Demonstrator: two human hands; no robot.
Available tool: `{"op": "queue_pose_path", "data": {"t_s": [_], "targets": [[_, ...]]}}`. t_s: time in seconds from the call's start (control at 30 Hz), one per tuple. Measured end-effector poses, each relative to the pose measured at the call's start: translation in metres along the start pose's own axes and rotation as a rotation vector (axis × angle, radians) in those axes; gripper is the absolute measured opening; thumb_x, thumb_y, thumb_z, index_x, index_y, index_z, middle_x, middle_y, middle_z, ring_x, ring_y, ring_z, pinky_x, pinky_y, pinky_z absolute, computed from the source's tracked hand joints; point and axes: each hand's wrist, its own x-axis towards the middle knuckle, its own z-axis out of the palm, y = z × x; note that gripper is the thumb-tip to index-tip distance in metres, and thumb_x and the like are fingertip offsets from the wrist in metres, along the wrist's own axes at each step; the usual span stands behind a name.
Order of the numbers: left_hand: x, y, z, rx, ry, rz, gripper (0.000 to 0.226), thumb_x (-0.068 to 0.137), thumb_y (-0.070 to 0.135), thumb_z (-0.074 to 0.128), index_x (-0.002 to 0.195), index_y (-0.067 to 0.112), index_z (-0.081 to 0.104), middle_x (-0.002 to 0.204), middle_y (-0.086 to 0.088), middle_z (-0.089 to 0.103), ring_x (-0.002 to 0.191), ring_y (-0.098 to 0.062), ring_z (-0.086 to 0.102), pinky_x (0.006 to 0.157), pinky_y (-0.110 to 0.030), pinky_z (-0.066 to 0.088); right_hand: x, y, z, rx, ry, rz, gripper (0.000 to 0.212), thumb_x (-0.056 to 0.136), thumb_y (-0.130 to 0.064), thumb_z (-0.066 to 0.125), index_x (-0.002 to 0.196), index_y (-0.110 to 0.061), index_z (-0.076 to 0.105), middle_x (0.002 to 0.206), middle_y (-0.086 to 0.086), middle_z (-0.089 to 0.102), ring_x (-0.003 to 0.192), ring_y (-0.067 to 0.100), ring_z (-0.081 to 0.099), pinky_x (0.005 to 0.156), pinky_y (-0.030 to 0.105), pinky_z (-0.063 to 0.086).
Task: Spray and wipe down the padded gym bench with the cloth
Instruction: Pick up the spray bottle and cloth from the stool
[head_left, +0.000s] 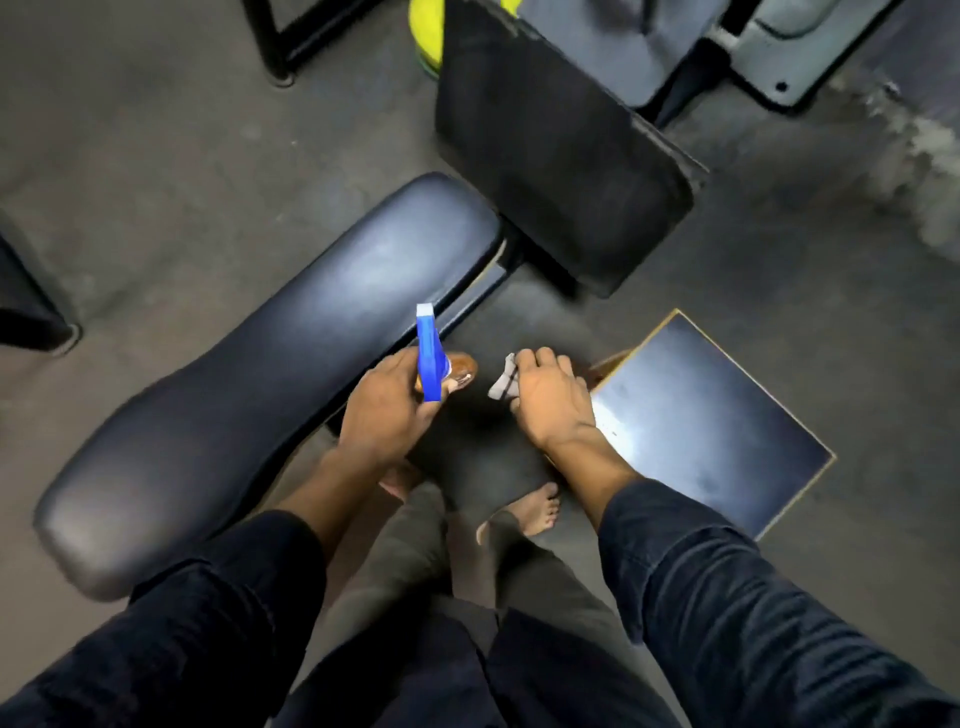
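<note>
One long dark padded bench cushion (249, 374), one blue-headed spray bottle (430, 358), one small grey cloth (503, 383), two hands, left (387, 410) and right (550, 400), two bare feet (537, 512).

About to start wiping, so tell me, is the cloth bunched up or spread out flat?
Bunched up. The cloth is balled in the right hand, with only a small grey-white wad poking out past the fingers.

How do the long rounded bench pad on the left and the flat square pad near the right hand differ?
The long rounded dark padded bench is elongated with soft curved ends; the flat square dark pad is angular with a pale trim along its edge. The bench lies beside the left hand, which holds a blue spray bottle; the square pad sits by the right hand, which holds a grey cloth. Both look glossy.
</note>
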Motion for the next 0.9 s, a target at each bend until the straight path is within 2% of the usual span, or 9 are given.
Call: {"op": "queue_pose_path", "data": {"t_s": [0.17,0.33,0.47,0.6,0.77,0.9], "targets": [[-0.007,-0.073,-0.039,-0.053,0.055,-0.124,0.031,0.096,0.027,0.075,0.125,0.015,0.070,0.120,-0.007,0.074,0.110,-0.034,0.067,0.093,-0.046,0.053,0.032,-0.089,-0.001,-0.107,-0.034,-0.125,0.045,0.097,-0.029,0.070,0.135,-0.017,0.049,0.141,0.008,0.051,0.136,0.033,0.048,0.101,0.049,0.052],[-0.010,-0.149,-0.070,-0.126,0.158,-0.250,0.035,0.096,0.030,0.074,0.129,0.017,0.069,0.127,-0.003,0.074,0.115,-0.031,0.066,0.094,-0.042,0.051,0.070,-0.188,0.009,-0.173,-0.082,-0.241,0.047,0.097,-0.026,0.070,0.138,-0.016,0.050,0.142,0.009,0.050,0.136,0.034,0.047,0.104,0.049,0.051],[-0.017,-0.208,-0.088,-0.195,0.216,-0.353,0.030,0.099,0.038,0.069,0.126,0.025,0.067,0.123,0.002,0.073,0.109,-0.026,0.064,0.084,-0.037,0.045,0.095,-0.261,0.025,-0.230,-0.109,-0.308,0.042,0.098,-0.024,0.068,0.135,-0.015,0.051,0.138,0.010,0.052,0.132,0.034,0.050,0.101,0.048,0.052],[-0.022,-0.253,-0.101,-0.263,0.276,-0.422,0.030,0.098,0.047,0.067,0.124,0.032,0.068,0.119,0.005,0.072,0.105,-0.021,0.064,0.082,-0.035,0.044,0.117,-0.313,0.043,-0.274,-0.138,-0.353,0.039,0.099,-0.022,0.066,0.134,-0.013,0.052,0.137,0.012,0.053,0.130,0.035,0.050,0.101,0.051,0.053],[-0.020,-0.289,-0.107,-0.323,0.360,-0.552,0.043,0.090,0.058,0.060,0.120,0.028,0.069,0.116,0.000,0.074,0.107,-0.028,0.067,0.089,-0.045,0.055,0.139,-0.354,0.067,-0.324,-0.174,-0.383,0.040,0.100,-0.021,0.066,0.134,-0.011,0.050,0.137,0.014,0.052,0.130,0.036,0.049,0.101,0.049,0.053],[-0.015,-0.308,-0.105,-0.376,0.416,-0.607,0.047,0.083,0.063,0.056,0.118,0.033,0.067,0.113,0.004,0.073,0.105,-0.025,0.067,0.086,-0.041,0.054,0.164,-0.375,0.093,-0.348,-0.209,-0.405,0.048,0.100,-0.023,0.068,0.140,-0.008,0.048,0.142,0.016,0.051,0.133,0.037,0.049,0.101,0.046,0.051]]}}
